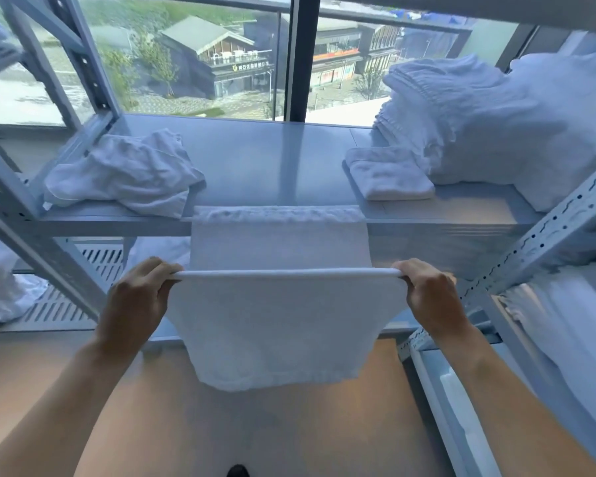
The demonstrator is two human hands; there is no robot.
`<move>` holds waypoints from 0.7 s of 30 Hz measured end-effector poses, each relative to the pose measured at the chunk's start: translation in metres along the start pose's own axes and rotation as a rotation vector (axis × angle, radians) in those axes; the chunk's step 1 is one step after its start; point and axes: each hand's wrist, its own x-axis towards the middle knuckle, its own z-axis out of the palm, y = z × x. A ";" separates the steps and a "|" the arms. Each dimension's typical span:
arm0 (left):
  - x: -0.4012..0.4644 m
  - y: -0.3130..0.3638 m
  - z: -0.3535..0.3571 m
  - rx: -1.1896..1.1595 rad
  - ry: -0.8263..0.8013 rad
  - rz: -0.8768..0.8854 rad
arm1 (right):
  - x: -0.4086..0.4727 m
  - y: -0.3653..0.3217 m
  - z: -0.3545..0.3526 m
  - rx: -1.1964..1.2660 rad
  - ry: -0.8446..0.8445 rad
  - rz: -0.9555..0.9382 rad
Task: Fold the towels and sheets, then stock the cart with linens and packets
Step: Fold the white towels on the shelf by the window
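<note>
A grey metal shelf (262, 166) is standing before a wide window (200, 63) overlooking rooftops. A white towel (276, 325) is hanging doubled in front of the shelf, its far end draping over the shelf's front edge. The left hand (135, 301) and right hand (427, 294) are each pinching one end of the fold, holding it taut between them. On the shelf, a crumpled cloth (124, 173) is lying at left, a folded towel (389, 173) at right, just beside a tall stack of linens (479, 122). Slotted uprights (544, 232) are framing both sides.
</note>
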 end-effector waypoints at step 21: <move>-0.028 0.105 0.006 0.097 0.070 -0.016 | -0.037 0.075 -0.045 0.074 0.042 -0.061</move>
